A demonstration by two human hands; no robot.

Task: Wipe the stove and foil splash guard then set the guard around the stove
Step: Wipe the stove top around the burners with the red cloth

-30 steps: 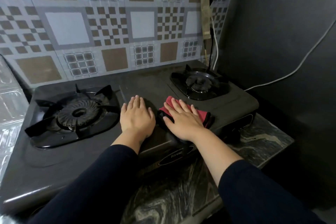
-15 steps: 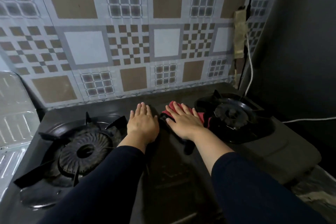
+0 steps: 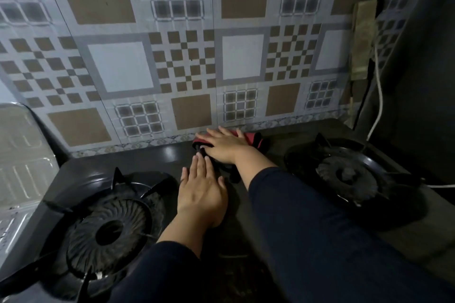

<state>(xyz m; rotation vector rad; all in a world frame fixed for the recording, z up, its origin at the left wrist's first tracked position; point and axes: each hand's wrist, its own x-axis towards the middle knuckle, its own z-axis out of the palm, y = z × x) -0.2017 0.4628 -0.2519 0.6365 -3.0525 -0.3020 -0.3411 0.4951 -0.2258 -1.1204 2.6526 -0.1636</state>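
A black two-burner gas stove (image 3: 152, 157) fills the lower view, with a left burner (image 3: 108, 229) and a right burner (image 3: 349, 174). My right hand (image 3: 224, 145) lies flat on a red and black cloth (image 3: 253, 140), pressing it against the stove top at its back edge, right by the tiled wall. My left hand (image 3: 202, 192) rests flat on the stove's middle strip, fingers together, holding nothing. A foil splash guard (image 3: 22, 155) stands at the left edge, beside the stove.
A patterned tile wall (image 3: 187, 56) rises directly behind the stove. A power strip (image 3: 363, 39) hangs on the wall at the right with a white cable (image 3: 379, 106) running down near the right burner. A dark wall closes off the right side.
My right hand has pushed the cloth from the stove's front edge across the middle strip to the back edge. My left hand has followed a little way back. The camera has moved closer.
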